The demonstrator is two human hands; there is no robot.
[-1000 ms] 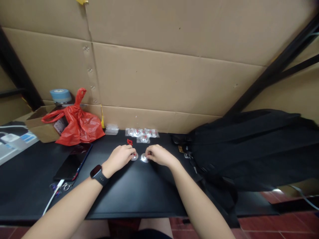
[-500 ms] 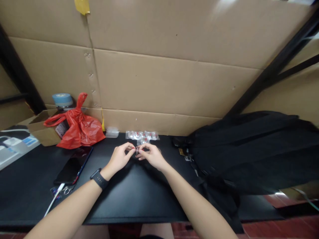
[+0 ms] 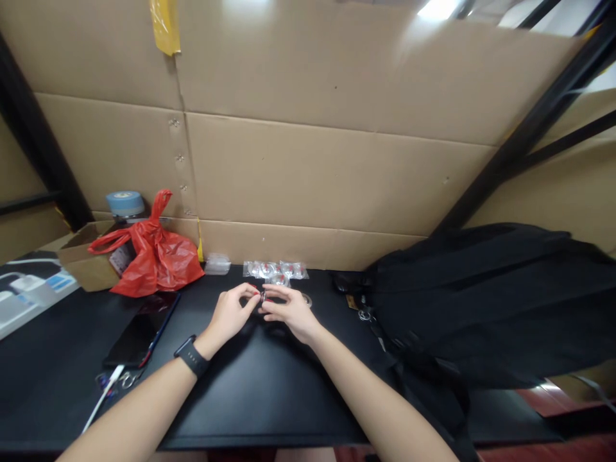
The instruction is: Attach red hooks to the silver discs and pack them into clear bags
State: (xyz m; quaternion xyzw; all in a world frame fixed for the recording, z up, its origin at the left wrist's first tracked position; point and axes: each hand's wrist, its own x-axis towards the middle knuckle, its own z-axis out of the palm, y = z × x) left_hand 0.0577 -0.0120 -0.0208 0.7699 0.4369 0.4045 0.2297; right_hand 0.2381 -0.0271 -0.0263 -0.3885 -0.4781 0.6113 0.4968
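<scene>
My left hand (image 3: 235,309) pinches a small dark item with a shiny rim (image 3: 262,297) between thumb and fingertips; its kind is too small to make out. From the other side my right hand (image 3: 292,313) holds the same item, thumb and fingers bent around it. Both hands are just above the black tabletop (image 3: 260,398). Right behind them lie several small clear packets (image 3: 279,269) with red marks. A pale ring-shaped thing (image 3: 307,299) shows partly behind my right hand. To the left of the packets is a stack of clear plastic pieces (image 3: 217,264).
On the left are a red plastic bag (image 3: 161,260), a cardboard box (image 3: 89,266), a blue-lidded jar (image 3: 126,204), a white power strip (image 3: 36,298) and a phone (image 3: 142,330) on a cable. A black backpack (image 3: 486,308) fills the right side. Cardboard (image 3: 308,173) walls the back.
The view has tilted up slightly, so everything sits lower in the picture. My right fingers have shifted and straightened a little around the small item; both hands stay together.
</scene>
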